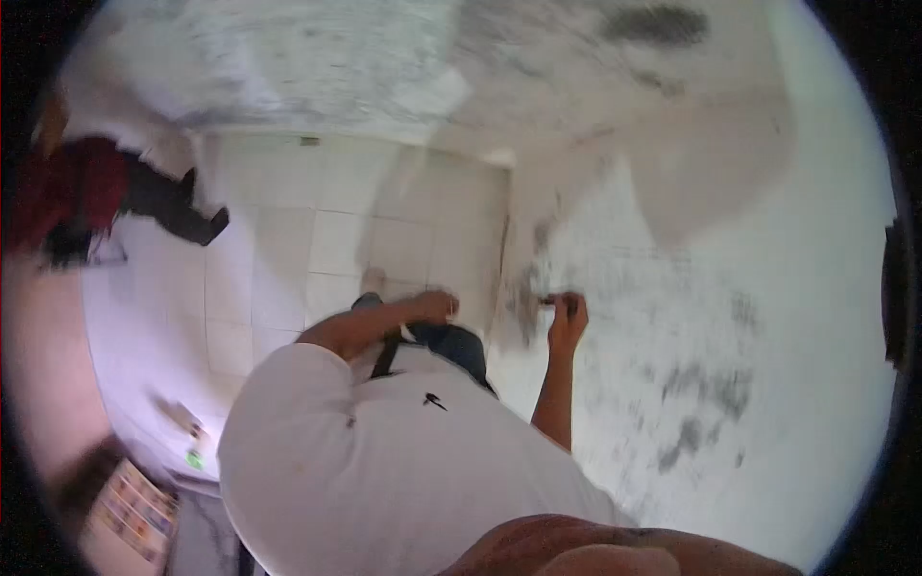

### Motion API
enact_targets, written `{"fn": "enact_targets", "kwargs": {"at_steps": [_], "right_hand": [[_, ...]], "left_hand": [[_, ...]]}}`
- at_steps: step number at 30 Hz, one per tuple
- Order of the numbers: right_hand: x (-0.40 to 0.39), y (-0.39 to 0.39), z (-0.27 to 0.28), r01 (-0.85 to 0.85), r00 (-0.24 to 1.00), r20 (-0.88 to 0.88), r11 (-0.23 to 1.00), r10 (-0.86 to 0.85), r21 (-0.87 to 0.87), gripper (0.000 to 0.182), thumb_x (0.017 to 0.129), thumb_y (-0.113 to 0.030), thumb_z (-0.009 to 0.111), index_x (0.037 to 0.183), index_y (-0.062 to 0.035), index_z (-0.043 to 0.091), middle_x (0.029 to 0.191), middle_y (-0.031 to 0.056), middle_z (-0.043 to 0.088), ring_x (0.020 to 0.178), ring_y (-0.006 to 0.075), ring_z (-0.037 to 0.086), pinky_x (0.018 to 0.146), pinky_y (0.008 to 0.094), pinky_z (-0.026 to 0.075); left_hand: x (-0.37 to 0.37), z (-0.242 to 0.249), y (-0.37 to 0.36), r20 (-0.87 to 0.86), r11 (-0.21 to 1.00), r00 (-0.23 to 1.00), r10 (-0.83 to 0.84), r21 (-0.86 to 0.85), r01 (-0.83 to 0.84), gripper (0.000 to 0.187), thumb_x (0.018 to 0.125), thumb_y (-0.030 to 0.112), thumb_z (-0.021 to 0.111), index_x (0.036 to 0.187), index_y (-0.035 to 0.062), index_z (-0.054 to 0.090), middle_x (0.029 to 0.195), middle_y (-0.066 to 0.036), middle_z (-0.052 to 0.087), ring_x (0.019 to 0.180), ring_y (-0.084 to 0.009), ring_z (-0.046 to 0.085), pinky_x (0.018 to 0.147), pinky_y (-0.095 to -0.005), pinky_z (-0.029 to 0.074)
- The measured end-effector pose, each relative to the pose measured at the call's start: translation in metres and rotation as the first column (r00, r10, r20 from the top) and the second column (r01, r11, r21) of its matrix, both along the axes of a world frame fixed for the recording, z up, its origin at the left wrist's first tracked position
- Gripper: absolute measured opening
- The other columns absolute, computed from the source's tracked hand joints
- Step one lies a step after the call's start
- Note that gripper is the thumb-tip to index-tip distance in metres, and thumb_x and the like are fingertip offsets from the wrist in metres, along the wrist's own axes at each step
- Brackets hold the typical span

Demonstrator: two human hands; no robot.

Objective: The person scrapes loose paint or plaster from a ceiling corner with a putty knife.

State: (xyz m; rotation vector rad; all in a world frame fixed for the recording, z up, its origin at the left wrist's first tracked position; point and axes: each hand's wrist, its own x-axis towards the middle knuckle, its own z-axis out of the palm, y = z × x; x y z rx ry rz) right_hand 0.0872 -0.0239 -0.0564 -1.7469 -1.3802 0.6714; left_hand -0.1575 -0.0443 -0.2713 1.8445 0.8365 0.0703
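My right hand (pixel 569 315) is closed round a small dark tool at the patchy white wall (pixel 634 317). The tool's tip points left, over a grey smudged area; what kind of tool it is cannot be made out. My left hand (pixel 437 305) is held in front of my body, above my dark trousers (pixel 451 346), with its fingers curled. Whether anything is in it is too blurred to tell. Below it lies the pale tiled floor (pixel 336 245).
Another person (pixel 91 192) in dark red and black is at the far left. A small object (pixel 309 141) lies at the foot of the back wall (pixel 327 77). At the lower left are a green item (pixel 195 459) and a printed box (pixel 134 518).
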Motion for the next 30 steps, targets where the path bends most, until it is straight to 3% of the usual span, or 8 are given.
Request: {"fn": "enact_targets", "kwargs": {"at_steps": [1,2,3,9,11,16,23,30], "right_hand": [[-0.014,0.000,0.030,0.033,0.996,0.081,0.997,-0.038,0.068,0.012,0.087,-0.008,0.062,0.095,0.0013,0.061,0.082,0.0092,0.065,0.074,0.0174,0.062,0.072,0.0302,0.049],[-0.008,0.000,0.034,0.032,0.994,-0.109,0.988,-0.016,0.148,0.015,0.087,-0.006,0.062,0.100,0.0013,0.060,0.083,0.0090,0.065,0.074,0.0171,0.062,0.071,0.0300,0.050],[-0.010,-0.005,0.051,0.091,0.996,0.000,0.984,-0.092,0.156,0.017,0.088,-0.005,0.060,0.103,0.0018,0.058,0.082,0.0089,0.064,0.074,0.0165,0.062,0.071,0.0300,0.050],[0.014,-0.048,0.049,0.292,0.950,-0.181,0.925,-0.253,0.242,0.020,0.087,0.001,0.051,0.106,0.0007,0.056,0.074,0.0059,0.058,0.067,0.0137,0.055,0.061,0.0281,0.048],[0.017,-0.059,0.039,0.408,0.911,-0.150,0.893,-0.385,0.190,0.023,0.086,0.002,0.049,0.109,-0.0001,0.053,0.070,0.0034,0.052,0.061,0.0109,0.046,0.056,0.0272,0.042],[0.034,-0.090,-0.016,0.542,0.840,-0.258,0.763,-0.478,0.350,0.032,0.080,-0.007,0.047,0.111,-0.0010,0.050,0.069,0.0023,0.049,0.057,0.0077,0.035,0.049,0.0232,0.027],[0.015,-0.094,0.009,0.677,0.736,-0.175,0.706,-0.654,0.210,0.022,0.088,-0.009,0.050,0.108,-0.0006,0.053,0.073,0.0010,0.048,0.061,0.0088,0.040,0.053,0.0239,0.034],[0.028,-0.103,0.040,0.539,0.837,-0.061,0.803,-0.543,0.255,0.012,0.093,-0.013,0.048,0.102,-0.0049,0.048,0.076,0.0039,0.049,0.067,0.0117,0.046,0.059,0.0272,0.041]], "left_hand": [[-0.012,0.006,0.020,0.102,0.989,0.986,0.134,-0.074,-0.127,0.025,0.088,0.024,0.059,0.105,0.0068,0.064,0.101,-0.014,0.066,0.095,-0.0312,0.063,0.084,-0.0438,0.050],[-0.024,0.015,0.040,0.205,0.960,0.942,0.265,-0.153,-0.236,0.016,0.088,0.017,0.060,0.100,0.0073,0.064,0.090,-0.012,0.067,0.088,-0.0280,0.065,0.079,-0.0409,0.051],[-0.039,0.035,0.059,0.265,0.961,0.925,0.273,-0.038,-0.273,0.018,0.090,0.021,0.059,0.099,0.0058,0.063,0.088,-0.013,0.066,0.083,-0.0262,0.064,0.077,-0.0381,0.050],[-0.118,0.119,0.110,0.551,0.758,0.586,0.594,-0.138,-0.638,0.010,0.096,0.006,0.053,0.096,0.0007,0.061,0.087,-0.005,0.065,0.083,-0.0131,0.061,0.079,-0.0301,0.049],[-0.134,0.167,0.099,0.405,0.665,0.558,0.724,-0.195,-0.721,0.019,0.098,0.016,0.053,0.104,0.0023,0.064,0.087,-0.004,0.065,0.084,-0.0119,0.060,0.077,-0.0297,0.047],[-0.151,0.152,0.063,0.303,0.508,0.410,0.860,-0.443,-0.738,0.019,0.097,0.023,0.054,0.103,0.0080,0.065,0.089,-0.001,0.065,0.085,-0.0104,0.060,0.078,-0.0273,0.045],[-0.143,0.141,0.061,0.229,0.522,0.472,0.851,-0.467,-0.714,0.019,0.097,0.022,0.054,0.102,0.0081,0.065,0.089,0.000,0.065,0.084,-0.0102,0.060,0.078,-0.0270,0.045],[-0.130,0.157,0.094,0.287,0.544,0.462,0.839,-0.466,-0.698,0.018,0.096,0.022,0.054,0.105,0.0106,0.065,0.088,0.001,0.065,0.082,-0.0087,0.059,0.072,-0.0263,0.043]]}}
